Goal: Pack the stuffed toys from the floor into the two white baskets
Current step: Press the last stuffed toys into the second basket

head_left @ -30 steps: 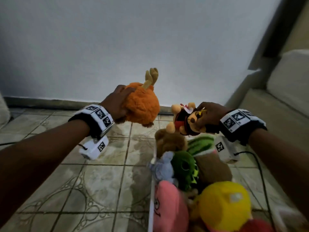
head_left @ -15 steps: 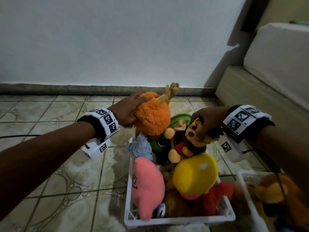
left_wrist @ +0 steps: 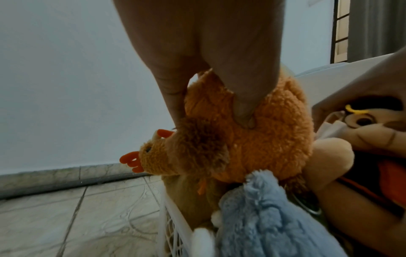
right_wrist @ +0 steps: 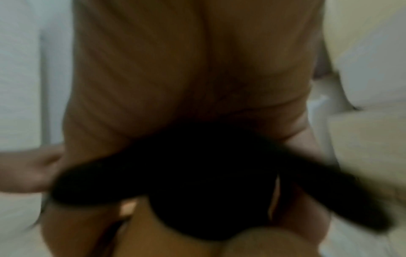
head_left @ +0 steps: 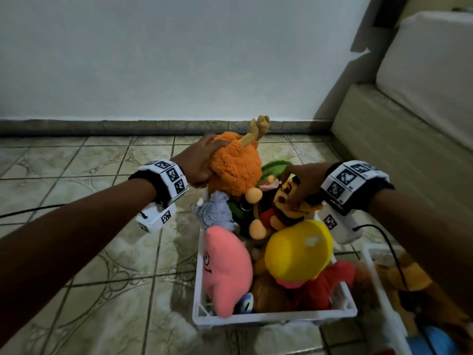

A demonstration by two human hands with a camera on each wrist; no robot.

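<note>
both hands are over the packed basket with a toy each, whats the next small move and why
Probably let go of both toys and tuck them down. The left hand grips the orange chicken plush and the right hand pinches the bear plush by its head; both already sit on the pile at the far end of the white basket, which looks heaped.

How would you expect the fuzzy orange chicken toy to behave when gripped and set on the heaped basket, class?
Probably soft: the left hand's thumb dents the orange chicken toy. Likely light, since one hand holds it. Its round body may roll off the heaped toys in the white basket.
</note>
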